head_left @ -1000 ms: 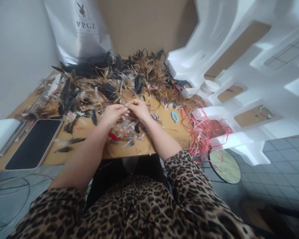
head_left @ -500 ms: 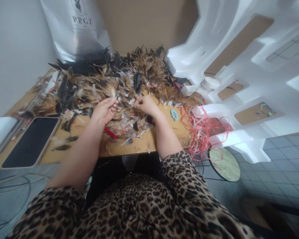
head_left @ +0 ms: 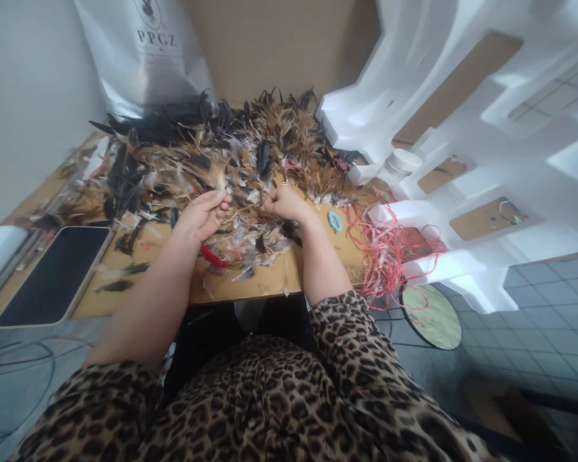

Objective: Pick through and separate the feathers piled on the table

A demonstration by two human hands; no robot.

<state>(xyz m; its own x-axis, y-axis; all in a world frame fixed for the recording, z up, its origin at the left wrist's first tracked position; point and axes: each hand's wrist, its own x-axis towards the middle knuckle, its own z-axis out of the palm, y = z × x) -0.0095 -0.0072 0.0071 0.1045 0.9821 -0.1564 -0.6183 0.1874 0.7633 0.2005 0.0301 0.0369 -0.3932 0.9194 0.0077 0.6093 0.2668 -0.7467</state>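
My left hand (head_left: 205, 213) is closed in a pinch on the pale base of a brown feather (head_left: 215, 174), whose plume fans out above the fingertips. To its right, my right hand (head_left: 285, 204) is also closed, thumb against fingers; anything between them is too small to make out. Both hands are over a heap of brown and black feathers (head_left: 168, 170) spread across the table. Below and between them lies a pile of whitish feather scraps (head_left: 248, 242). Beside my left wrist rests a red curved object (head_left: 212, 256), perhaps a tool handle.
A phone (head_left: 52, 276) lies at the table's left. To the right are a light-blue ring (head_left: 334, 221), a tangle of pink-red string (head_left: 388, 247) and a white-lidded jar (head_left: 401, 165). White foam packaging (head_left: 462, 128) stands along the right; a silver bag (head_left: 149, 70) stands behind.
The view has shifted slightly. Both hands stay nearly in place, still pinched, with the brown feather still in my left fingers.
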